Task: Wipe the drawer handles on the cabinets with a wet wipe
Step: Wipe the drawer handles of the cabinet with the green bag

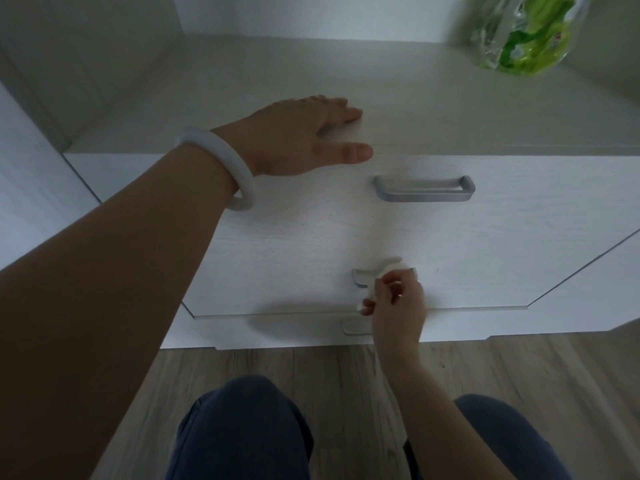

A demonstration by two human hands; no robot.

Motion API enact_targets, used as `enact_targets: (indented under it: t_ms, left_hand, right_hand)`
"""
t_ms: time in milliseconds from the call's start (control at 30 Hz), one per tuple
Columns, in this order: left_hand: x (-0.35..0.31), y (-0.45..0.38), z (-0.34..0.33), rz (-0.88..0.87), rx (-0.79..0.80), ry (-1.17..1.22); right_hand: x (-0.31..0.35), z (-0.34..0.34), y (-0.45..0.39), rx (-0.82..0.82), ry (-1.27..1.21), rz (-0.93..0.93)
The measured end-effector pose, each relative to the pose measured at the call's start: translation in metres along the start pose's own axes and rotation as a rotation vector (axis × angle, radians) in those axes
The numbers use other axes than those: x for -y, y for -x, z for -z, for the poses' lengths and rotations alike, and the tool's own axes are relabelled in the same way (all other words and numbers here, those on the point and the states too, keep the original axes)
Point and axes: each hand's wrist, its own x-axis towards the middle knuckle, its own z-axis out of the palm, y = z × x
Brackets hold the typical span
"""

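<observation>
A white cabinet (284, 244) with drawers stands in front of me. Its top drawer carries a grey metal bar handle (424, 189). On the middle handle (362, 276) my right hand (398, 308) pinches a white wet wipe (389, 266) wrapped over the bar; the handle's right part is hidden behind the wipe and fingers. A third handle (355, 328) shows lower down, partly behind my wrist. My left hand (304, 135), with a white bangle on the wrist, rests flat with straight fingers on the cabinet top near its front edge.
A clear glass vase with green streaks (526, 32) stands at the back right of the cabinet top. White side panels flank the cabinet. Below lie a wood-look floor (519, 368) and my knees in dark trousers.
</observation>
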Motion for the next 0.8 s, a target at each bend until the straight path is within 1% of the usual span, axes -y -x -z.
enact_targets:
  t_ms: [67, 200, 233, 300, 367, 433, 467, 567, 600, 633, 733, 800]
  left_hand:
    - [0.0, 0.0, 0.0, 0.003, 0.005, -0.004]
    - [0.0, 0.0, -0.001, 0.007, 0.007, 0.002]
    - [0.0, -0.001, -0.001, 0.008, 0.007, 0.001]
    - [0.001, -0.001, -0.001, 0.01, 0.006, 0.002]
    - [0.001, 0.0, -0.001, 0.007, 0.004, 0.001]
    - [0.001, 0.001, -0.001, 0.002, 0.003, -0.001]
    - [0.0, 0.001, 0.0, 0.002, 0.004, 0.0]
    - [-0.001, 0.001, 0.0, 0.002, 0.002, -0.005]
    - [-0.001, 0.001, 0.0, 0.004, 0.002, -0.007]
    - [-0.001, 0.0, -0.001, 0.007, 0.003, -0.008]
    - [0.001, 0.0, -0.001, 0.013, 0.002, -0.006]
    - [0.001, 0.0, 0.0, 0.007, 0.006, -0.007]
  right_hand:
    - [0.004, 0.001, 0.0, 0.005, 0.032, -0.003]
    - [0.009, 0.016, -0.011, -0.186, -0.043, -0.091]
    - [0.008, 0.013, -0.01, -0.206, -0.042, -0.104]
    - [0.008, 0.0, -0.003, -0.167, -0.022, -0.104]
    - [0.005, -0.01, 0.004, -0.062, 0.018, -0.08]
    - [0.005, -0.004, 0.004, -0.016, 0.056, -0.063]
    - [0.006, 0.003, 0.0, -0.048, 0.055, -0.065]
    - [0.009, 0.026, -0.014, -0.21, -0.017, -0.116]
    - [0.01, 0.025, -0.015, -0.216, -0.031, -0.123]
    - [0.01, 0.019, -0.013, -0.191, -0.016, -0.116]
    - [0.013, -0.002, 0.0, -0.021, 0.095, -0.062]
    - [0.017, 0.002, 0.0, 0.043, 0.144, -0.066]
